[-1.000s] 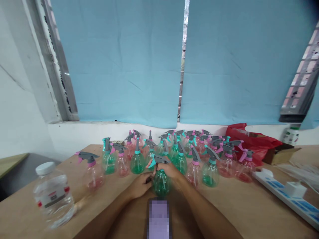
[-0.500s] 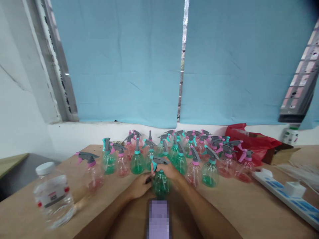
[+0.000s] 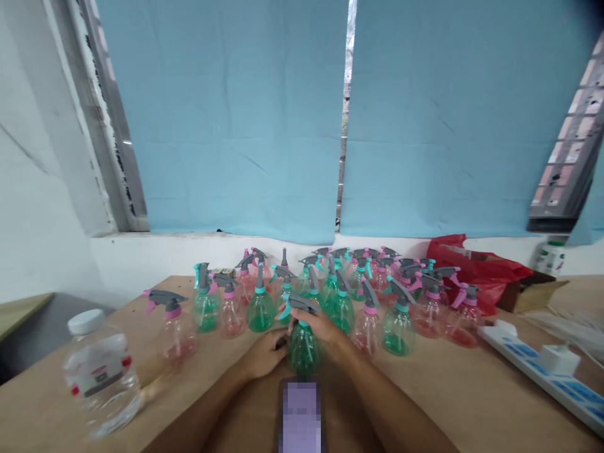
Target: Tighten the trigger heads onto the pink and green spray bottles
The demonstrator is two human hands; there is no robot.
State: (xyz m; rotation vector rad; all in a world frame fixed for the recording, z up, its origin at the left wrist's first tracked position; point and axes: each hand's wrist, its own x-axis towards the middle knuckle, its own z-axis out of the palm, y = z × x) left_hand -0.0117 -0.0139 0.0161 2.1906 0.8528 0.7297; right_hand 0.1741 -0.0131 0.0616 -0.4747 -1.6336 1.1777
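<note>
A green spray bottle with a grey and turquoise trigger head stands upright on the table in front of me. My right hand is closed around its neck, just under the head, from the right. Along the bottle's left side my left hand is closed against the body, its fingertips partly hidden; a small dark patch between its fingers cannot be made out. Close behind stand several more spray bottles, among them a green one and a clear, pink-collared one.
On the left stand a water bottle and a pink-headed spray bottle. A phone with a blurred screen is at the front. To the right are a power strip, a red bag and a cardboard box.
The fingers of my right hand have shifted from the trigger down to the neck, and the trigger now shows more fully at the left. The left hand has hardly moved.
</note>
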